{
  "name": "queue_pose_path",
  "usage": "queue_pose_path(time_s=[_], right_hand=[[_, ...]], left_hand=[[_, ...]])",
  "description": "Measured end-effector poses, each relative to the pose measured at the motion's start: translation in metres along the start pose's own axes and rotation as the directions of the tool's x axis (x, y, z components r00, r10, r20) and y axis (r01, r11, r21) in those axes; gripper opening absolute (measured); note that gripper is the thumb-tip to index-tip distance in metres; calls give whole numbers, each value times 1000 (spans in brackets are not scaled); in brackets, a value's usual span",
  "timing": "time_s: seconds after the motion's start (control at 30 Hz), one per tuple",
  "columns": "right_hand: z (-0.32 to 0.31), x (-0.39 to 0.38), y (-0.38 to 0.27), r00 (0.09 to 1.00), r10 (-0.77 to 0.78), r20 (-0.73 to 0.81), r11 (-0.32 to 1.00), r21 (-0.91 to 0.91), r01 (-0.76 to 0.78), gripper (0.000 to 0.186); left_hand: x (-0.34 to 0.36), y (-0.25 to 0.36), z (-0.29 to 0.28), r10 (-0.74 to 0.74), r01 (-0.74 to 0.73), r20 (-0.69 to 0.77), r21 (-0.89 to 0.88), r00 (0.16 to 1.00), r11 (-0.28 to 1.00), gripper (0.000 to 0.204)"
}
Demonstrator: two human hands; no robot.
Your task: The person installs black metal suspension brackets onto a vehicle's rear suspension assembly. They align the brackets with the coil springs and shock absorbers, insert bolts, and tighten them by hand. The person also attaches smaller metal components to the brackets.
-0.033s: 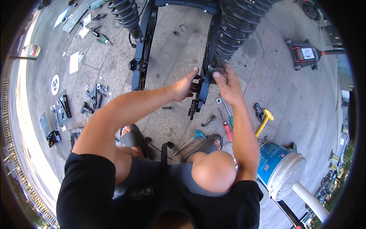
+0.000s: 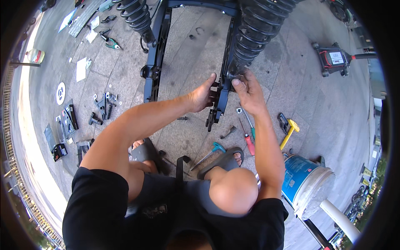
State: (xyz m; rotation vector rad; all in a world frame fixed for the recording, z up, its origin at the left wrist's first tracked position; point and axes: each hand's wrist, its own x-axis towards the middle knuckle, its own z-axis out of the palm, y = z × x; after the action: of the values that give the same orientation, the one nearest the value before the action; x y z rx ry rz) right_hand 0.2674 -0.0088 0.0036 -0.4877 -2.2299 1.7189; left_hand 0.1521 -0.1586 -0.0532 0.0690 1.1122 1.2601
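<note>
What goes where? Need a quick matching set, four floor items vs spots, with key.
Things:
1. yellow-headed mallet
2. blue and white bucket
3. red-handled screwdriver
4. white paper sheet

Places:
A. far left of the black frame
B. lying just below the right hand
C. on its side, lower right
D. right of the screwdriver, above the bucket

Pairs: 1-D, 2-C, 3-B, 4-A
</note>
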Motion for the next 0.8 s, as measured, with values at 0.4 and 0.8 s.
queue_pose_path(time_s=[0.4,0.8], right_hand=[[-8,2,-41,984,147,96,988,-54,-143,39],[0,-9,-42,999,-4,37,998,-57,6,35]], left_hand=[[-37,9,40,89,-86,-122,24,989,996,87],[-57,16,49,359,-359,-6,22,933,933,77]])
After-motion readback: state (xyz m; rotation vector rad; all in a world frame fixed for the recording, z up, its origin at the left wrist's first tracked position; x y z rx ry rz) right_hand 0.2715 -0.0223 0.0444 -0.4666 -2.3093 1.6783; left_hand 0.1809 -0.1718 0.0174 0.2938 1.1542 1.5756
